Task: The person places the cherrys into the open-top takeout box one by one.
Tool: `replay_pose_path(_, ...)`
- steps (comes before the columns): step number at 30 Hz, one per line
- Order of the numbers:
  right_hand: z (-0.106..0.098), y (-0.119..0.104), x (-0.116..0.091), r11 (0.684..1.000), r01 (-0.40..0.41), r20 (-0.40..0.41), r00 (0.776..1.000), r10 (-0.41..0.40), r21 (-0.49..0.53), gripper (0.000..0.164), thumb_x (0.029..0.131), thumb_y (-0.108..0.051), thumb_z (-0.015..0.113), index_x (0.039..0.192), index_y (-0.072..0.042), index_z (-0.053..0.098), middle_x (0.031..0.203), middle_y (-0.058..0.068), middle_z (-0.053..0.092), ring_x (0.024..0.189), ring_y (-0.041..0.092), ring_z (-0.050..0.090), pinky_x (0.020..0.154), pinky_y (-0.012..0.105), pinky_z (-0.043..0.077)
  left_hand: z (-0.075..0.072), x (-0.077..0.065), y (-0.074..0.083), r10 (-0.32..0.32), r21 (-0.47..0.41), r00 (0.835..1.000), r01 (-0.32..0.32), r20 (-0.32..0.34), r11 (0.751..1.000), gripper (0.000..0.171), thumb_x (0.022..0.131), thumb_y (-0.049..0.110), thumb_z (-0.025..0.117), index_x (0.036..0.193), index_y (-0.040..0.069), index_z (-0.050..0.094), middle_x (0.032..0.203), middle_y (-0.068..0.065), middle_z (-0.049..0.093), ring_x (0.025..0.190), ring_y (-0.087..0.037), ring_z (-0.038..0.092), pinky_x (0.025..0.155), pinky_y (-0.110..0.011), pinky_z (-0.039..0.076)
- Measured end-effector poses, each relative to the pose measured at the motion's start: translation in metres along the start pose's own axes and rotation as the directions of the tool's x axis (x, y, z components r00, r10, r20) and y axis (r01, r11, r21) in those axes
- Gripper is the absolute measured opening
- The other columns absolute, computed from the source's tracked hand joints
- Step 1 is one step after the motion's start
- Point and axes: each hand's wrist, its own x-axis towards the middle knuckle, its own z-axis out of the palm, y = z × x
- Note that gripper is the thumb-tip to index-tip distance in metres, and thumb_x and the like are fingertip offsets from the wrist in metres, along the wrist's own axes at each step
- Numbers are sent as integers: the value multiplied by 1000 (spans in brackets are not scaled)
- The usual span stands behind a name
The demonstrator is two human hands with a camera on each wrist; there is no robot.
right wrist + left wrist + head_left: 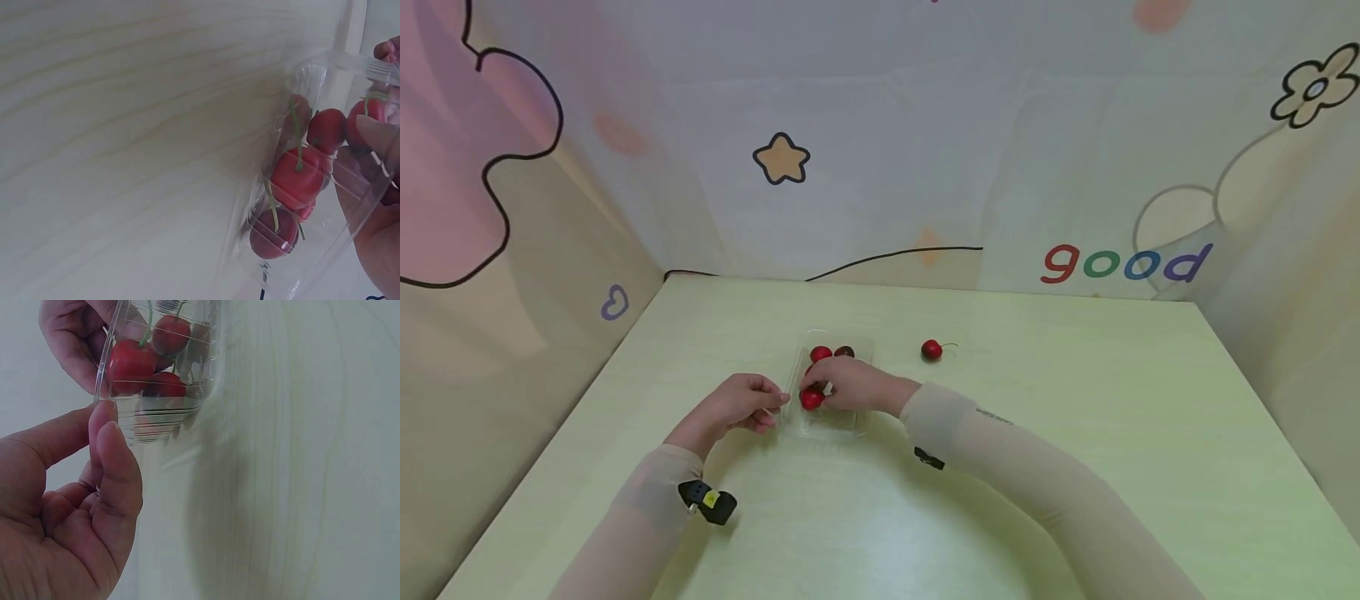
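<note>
A clear plastic box stands on the table with several red cherries in it, some with green stems. My left hand pinches the box's left rim between thumb and fingertips, close up in the left wrist view. Reaching over the right side, my right hand has its fingers inside the box. Its thumb and finger pinch a red cherry, partly hidden by them. Beside it lie other cherries, among them a large red cherry and a darker cherry.
A single cherry with a thin stem lies on the pale table, to the right of the box. Behind the table hangs a printed cloth backdrop, with cloth walls at both sides.
</note>
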Motion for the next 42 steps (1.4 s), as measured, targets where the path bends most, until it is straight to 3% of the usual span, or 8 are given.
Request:
replay_pose_path(12, 7, -3, 2, 994, 61, 18, 998, -60, -90, 36, 95, 0, 66, 130, -5, 68, 127, 9, 72, 118, 22, 64, 106, 34, 52, 0, -1, 0, 3, 16, 1000, -3, 1, 1000, 22, 102, 18, 63, 110, -3, 61, 83, -2, 60, 64, -10, 59, 63, -21, 56)
replay_pose_path(26, 10, -9, 3, 993, 3, 38, 999, 1, -115, 36, 97, -7, 69, 132, -11, 69, 130, 4, 72, 120, 20, 64, 110, 30, 50, 0, -1, 1, -8, -2, 1000, 8, -3, 1000, 23, 102, 19, 64, 111, -3, 62, 84, -2, 61, 65, -10, 60, 63, -21, 57)
replay_pose_path(42, 19, -8, 5, 989, 11, 55, 998, -4, -144, 34, 97, -9, 70, 131, -13, 70, 130, 2, 72, 113, 16, 65, 108, 28, 52, 0, 2, -1, -23, 25, 1000, 23, -10, 999, 24, 102, 19, 63, 113, -2, 62, 85, -3, 61, 66, -11, 59, 65, -20, 57)
